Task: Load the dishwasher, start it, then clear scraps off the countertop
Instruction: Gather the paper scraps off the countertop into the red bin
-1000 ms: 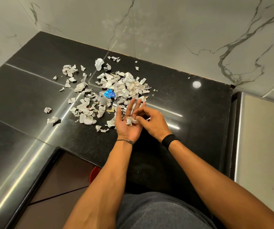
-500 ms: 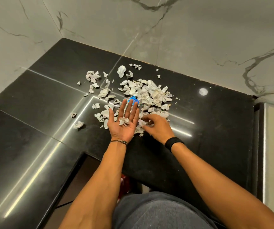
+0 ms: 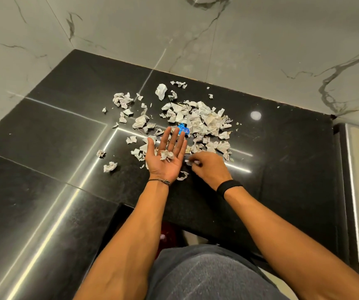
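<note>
Black desk (image 3: pixel 282 169) carries paper scraps (image 3: pixel 198 122) by the wall. Your left hand (image 3: pixel 165 159) lies flat open, cupping a few; right hand (image 3: pixel 208 167) fingers pinch one. Sweep, don't pick singly.

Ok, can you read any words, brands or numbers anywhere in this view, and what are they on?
None can be read.
Paper scraps on the black countertop: faint grey print marks, too small and crumpled to read.
Blue wrapper piece: shiny, no legible text.
Scraps in the open left hand: blurred.
Right hand wristband: plain black, no marking visible.
</note>
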`<state>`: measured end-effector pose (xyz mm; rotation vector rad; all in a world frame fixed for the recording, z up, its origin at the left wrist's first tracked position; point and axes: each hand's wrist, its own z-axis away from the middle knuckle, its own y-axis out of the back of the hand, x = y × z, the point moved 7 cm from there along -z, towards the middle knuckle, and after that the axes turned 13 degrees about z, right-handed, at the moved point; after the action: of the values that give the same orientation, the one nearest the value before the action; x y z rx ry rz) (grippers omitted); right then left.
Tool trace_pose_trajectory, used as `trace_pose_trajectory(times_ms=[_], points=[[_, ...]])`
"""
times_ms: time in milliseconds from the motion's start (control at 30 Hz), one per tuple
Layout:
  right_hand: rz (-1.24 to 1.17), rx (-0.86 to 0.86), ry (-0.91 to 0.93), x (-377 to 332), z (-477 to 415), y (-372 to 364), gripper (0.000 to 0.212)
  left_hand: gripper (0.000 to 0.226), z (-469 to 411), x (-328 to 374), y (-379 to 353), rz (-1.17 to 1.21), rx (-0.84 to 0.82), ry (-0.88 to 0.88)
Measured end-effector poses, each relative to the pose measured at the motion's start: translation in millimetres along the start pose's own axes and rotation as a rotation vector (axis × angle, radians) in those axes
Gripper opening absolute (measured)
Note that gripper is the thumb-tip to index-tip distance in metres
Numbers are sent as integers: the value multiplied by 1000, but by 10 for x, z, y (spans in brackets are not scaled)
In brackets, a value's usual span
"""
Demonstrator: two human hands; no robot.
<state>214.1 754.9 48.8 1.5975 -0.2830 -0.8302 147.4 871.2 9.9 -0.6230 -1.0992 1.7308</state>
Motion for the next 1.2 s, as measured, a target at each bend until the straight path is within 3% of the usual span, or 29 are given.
trace_pose_trajectory(times_ms=[133,267,400,500,700,800,867,967,1067,1200], points=[[-278,216,-200,84,21,270,15,68,-42,-3,12,-39,26,3],[-353,326,-144,-131,6,512,14,67,-73,-58,2,-66,19,2],[-439,236,-59,-348,-29,521,21,65,-96,-156,-21,-31,-22,39],[-337,134,-18,-465,-18,436,28,66,-74,-213,-31,-5,-52,63],[-453,300,-146,-196,-18,515,9,56,-25,-136,-16,65,-79,91],[-348,282,-230,92,-12,436,15,60,8,-143,-3,79,-72,102],[-197,173,-251,235,10,326,23,64,5,-161,31,73,-51,108],[29,-39,-238,317,105,87,51,68,-26,-201,75,61,-35,119],[140,-104,-161,214,216,-94,72,69,-58,-233,93,41,-31,124],[214,-88,-52,54,291,-155,50,67,-95,-283,100,26,-19,132]])
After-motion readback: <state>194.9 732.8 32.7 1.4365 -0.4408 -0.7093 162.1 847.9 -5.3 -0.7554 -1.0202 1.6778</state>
